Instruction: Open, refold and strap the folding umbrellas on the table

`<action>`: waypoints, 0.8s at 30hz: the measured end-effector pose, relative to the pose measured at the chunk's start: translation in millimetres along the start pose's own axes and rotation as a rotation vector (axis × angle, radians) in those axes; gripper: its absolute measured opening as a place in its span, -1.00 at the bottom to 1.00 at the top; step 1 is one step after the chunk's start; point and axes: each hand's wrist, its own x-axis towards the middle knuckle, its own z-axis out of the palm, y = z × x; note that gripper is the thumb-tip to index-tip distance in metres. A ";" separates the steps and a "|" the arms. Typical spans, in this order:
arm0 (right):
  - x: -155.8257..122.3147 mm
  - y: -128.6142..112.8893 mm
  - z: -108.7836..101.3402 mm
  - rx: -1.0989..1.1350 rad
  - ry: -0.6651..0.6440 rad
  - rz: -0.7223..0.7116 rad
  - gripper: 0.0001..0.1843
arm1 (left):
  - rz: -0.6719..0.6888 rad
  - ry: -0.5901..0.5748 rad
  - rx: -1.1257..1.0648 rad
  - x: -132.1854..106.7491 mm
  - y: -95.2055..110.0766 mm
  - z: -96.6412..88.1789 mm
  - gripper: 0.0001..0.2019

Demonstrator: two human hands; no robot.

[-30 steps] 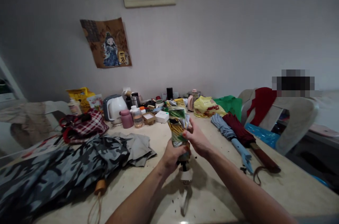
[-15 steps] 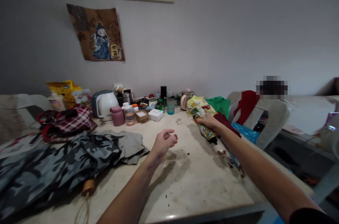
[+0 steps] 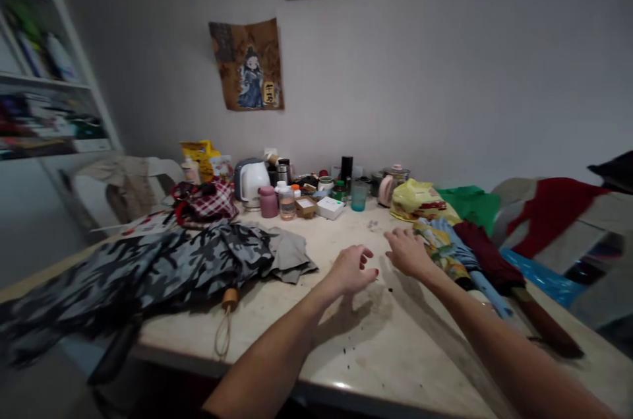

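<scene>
My left hand (image 3: 352, 267) hovers over the middle of the table (image 3: 395, 366), fingers loosely curled and empty. My right hand (image 3: 406, 251) is just to its right, fingers apart, holding nothing, next to the folded yellow-green patterned umbrella (image 3: 442, 252) lying on the table. Beside that umbrella lie a folded light blue umbrella (image 3: 465, 257) and a dark red one with a wooden handle (image 3: 487, 262). A large camouflage umbrella (image 3: 148, 270) sprawls open on the left of the table, its wooden handle knob (image 3: 229, 298) at the near edge.
Along the wall stand a white kettle (image 3: 250, 179), a pink bottle (image 3: 269, 201), a teal cup (image 3: 359, 195), a white box (image 3: 330, 208), jars and a yellow bag (image 3: 419, 201). A plaid bag (image 3: 206, 198) lies at left. Chairs with clothes flank the table; shelves stand far left.
The patterned umbrella went from both hands to lying at the right beside the other umbrellas. My right hand let go and drew back; my view swung left.
</scene>
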 end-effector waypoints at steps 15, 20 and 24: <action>-4.9 -25.7 45.4 0.220 -0.100 -0.119 -0.62 | -0.463 0.390 0.872 -169.1 -92.2 -143.2 -0.80; -3.9 -18.8 48.8 0.258 -0.105 -0.091 -0.61 | -0.326 0.701 0.714 -209.4 -106.9 -149.3 -0.66; -2.2 -12.0 54.6 0.280 -0.103 -0.054 -0.59 | -0.721 0.849 1.133 -242.1 -113.3 -192.4 -0.53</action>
